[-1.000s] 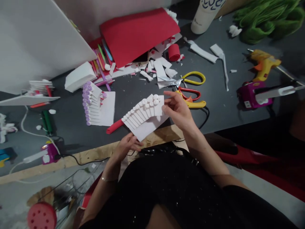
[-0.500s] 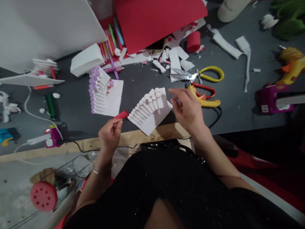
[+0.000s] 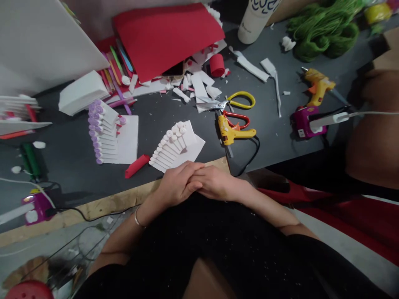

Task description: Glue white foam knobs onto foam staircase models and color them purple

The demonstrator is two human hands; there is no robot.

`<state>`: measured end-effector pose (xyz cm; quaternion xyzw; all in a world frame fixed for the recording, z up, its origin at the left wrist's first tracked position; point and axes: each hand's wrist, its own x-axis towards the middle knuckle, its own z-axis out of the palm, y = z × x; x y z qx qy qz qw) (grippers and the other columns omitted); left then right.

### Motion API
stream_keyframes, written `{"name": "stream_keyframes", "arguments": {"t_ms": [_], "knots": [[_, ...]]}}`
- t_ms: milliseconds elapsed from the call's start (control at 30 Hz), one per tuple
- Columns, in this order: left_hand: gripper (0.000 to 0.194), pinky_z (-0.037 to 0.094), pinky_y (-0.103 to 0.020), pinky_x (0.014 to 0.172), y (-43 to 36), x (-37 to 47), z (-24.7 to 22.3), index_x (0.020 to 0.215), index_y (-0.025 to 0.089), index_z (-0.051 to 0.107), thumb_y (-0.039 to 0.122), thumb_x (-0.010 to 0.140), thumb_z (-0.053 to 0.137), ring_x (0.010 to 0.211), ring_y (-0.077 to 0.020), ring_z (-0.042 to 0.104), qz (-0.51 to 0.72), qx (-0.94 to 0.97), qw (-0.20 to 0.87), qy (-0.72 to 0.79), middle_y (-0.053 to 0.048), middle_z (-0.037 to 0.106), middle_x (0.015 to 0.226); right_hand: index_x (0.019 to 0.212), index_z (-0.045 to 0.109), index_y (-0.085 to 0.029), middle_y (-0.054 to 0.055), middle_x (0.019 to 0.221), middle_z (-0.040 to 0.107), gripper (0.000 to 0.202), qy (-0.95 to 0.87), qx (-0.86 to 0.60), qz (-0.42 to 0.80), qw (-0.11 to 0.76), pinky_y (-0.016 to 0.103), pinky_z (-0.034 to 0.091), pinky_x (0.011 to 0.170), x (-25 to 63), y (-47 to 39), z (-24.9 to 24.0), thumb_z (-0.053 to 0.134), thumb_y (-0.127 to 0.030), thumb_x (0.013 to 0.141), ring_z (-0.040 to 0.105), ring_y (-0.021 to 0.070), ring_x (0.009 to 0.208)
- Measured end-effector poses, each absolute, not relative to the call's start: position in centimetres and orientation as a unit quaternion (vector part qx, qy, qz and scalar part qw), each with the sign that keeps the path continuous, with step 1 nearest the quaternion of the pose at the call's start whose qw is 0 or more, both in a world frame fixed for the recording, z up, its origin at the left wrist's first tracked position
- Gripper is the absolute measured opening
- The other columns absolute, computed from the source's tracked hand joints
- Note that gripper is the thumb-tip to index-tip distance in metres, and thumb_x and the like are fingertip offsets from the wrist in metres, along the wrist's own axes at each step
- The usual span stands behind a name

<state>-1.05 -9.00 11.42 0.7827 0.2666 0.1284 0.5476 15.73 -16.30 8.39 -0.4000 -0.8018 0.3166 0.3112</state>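
Note:
My left hand (image 3: 177, 185) and my right hand (image 3: 216, 182) are clasped together at the table's wooden front edge. The left fingers lie over the right ones, whose tips are hidden. Just beyond them lies a white card (image 3: 195, 147) with a fan of white rolled pieces (image 3: 170, 143). A red roll (image 3: 137, 166) rests on the table left of that card. Farther left is another white card (image 3: 129, 139) bearing purple-tipped rolls (image 3: 101, 128).
Scissors (image 3: 218, 104) and a yellow glue gun (image 3: 232, 132) lie right of the white card. Farther right are another glue gun (image 3: 318, 85), a purple power block (image 3: 307, 122), green yarn (image 3: 324, 33) and a person's arm (image 3: 377, 128). A white cup (image 3: 254, 23) stands behind.
My left hand has let go of the red roll, which now lies on the table. Both hands have come together at the table edge. The view has shifted to the right.

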Motion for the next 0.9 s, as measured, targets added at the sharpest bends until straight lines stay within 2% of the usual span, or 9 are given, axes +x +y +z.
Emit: {"name": "stream_keyframes", "arguments": {"t_ms": [100,167,267,333,433,533,667,767,900], "knots": [[0.076,0.051,-0.03,0.071,-9.3,-1.7,11.3,0.115,0.021,0.075,0.08,0.099,0.031,0.082,-0.0234,0.073,0.119,0.824,0.477,0.281,-0.012,0.079,0.096,0.106,0.074,-0.018,0.008,0.095,0.082,0.021,-0.784,-0.391,0.303,0.376,0.031,0.063,0.072,16.3,-16.8,8.9,0.053,-0.02,0.104,0.077,0.0188,0.087],[0.07,0.042,-0.028,0.061,-9.5,-2.4,11.2,0.095,0.021,0.075,0.079,0.099,0.034,0.067,-0.0195,0.066,0.134,0.832,0.438,0.313,-0.008,0.074,0.077,0.11,0.075,-0.021,0.007,0.102,0.083,0.02,-0.745,-0.415,0.283,0.439,0.03,0.065,0.075,16.9,-17.1,9.9,0.055,-0.021,0.104,0.079,0.0177,0.091],[0.061,0.028,-0.028,0.052,-9.4,-3.1,11.1,0.061,0.022,0.057,0.066,0.102,0.045,0.049,-0.0132,0.044,0.176,0.804,0.406,0.398,0.0,0.052,0.052,0.112,0.077,-0.031,0.004,0.109,0.082,0.02,-0.613,-0.53,0.272,0.519,0.039,0.067,0.09,18.3,-17.1,11.5,0.063,-0.022,0.101,0.079,0.0202,0.102],[0.061,0.028,-0.029,0.053,-9.2,-3.4,10.9,0.056,0.022,0.049,0.061,0.102,0.05,0.049,-0.0122,0.039,0.21,0.754,0.431,0.449,0.001,0.045,0.051,0.112,0.076,-0.033,0.005,0.112,0.08,0.019,-0.484,-0.589,0.299,0.573,0.045,0.066,0.094,19.2,-16.8,12.0,0.059,-0.035,0.104,0.077,0.0228,0.105],[0.059,0.031,-0.029,0.053,-8.5,-3.1,10.7,0.06,0.022,0.053,0.065,0.1,0.054,0.052,-0.012,0.036,0.278,0.64,0.538,0.473,0.002,0.043,0.055,0.126,0.068,-0.034,0.008,0.132,0.072,0.04,-0.371,-0.615,0.353,0.6,0.047,0.067,0.091,20.0,-16.2,11.6,0.04,-0.056,0.107,0.072,0.0257,0.12],[0.055,0.027,-0.028,0.049,-7.4,-2.0,10.9,0.068,0.021,0.064,0.07,0.094,0.063,0.049,-0.0105,0.03,0.328,0.509,0.666,0.435,0.003,0.036,0.055,0.133,0.063,-0.037,0.008,0.149,0.062,0.044,-0.354,-0.604,0.389,0.599,0.043,0.068,0.081,19.8,-15.6,10.9,0.039,-0.062,0.105,0.063,0.0299,0.137],[0.047,0.045,-0.026,0.058,-6.1,-0.2,12.2,0.103,0.022,0.077,0.065,0.099,0.059,0.063,-0.0122,0.055,0.316,0.368,0.785,0.385,-0.003,0.062,0.073,0.13,0.066,-0.037,0.006,0.156,0.058,0.042,-0.309,-0.567,0.454,0.614,0.033,0.063,0.065,18.7,-14.9,10.7,0.055,-0.062,0.098,0.06,0.0324,0.14],[0.051,0.058,-0.03,0.077,-6.0,0.8,13.3,0.128,0.027,0.072,0.065,0.103,0.05,0.095,-0.0188,0.071,0.315,0.293,0.83,0.355,-0.006,0.076,0.106,0.132,0.067,-0.036,0.005,0.154,0.062,0.051,-0.286,-0.535,0.498,0.62,0.037,0.066,0.074,18.5,-14.2,11.0,0.06,-0.068,0.094,0.058,0.0333,0.143],[0.054,0.061,-0.042,0.1,-6.4,1.3,13.7,0.139,0.032,0.066,0.067,0.103,0.048,0.132,-0.0279,0.066,0.321,0.264,0.852,0.317,-0.005,0.07,0.14,0.145,0.06,-0.039,0.004,0.153,0.062,0.063,-0.288,-0.522,0.483,0.641,0.05,0.064,0.097,19.2,-13.5,11.6,0.051,-0.076,0.094,0.052,0.033,0.149]]}}
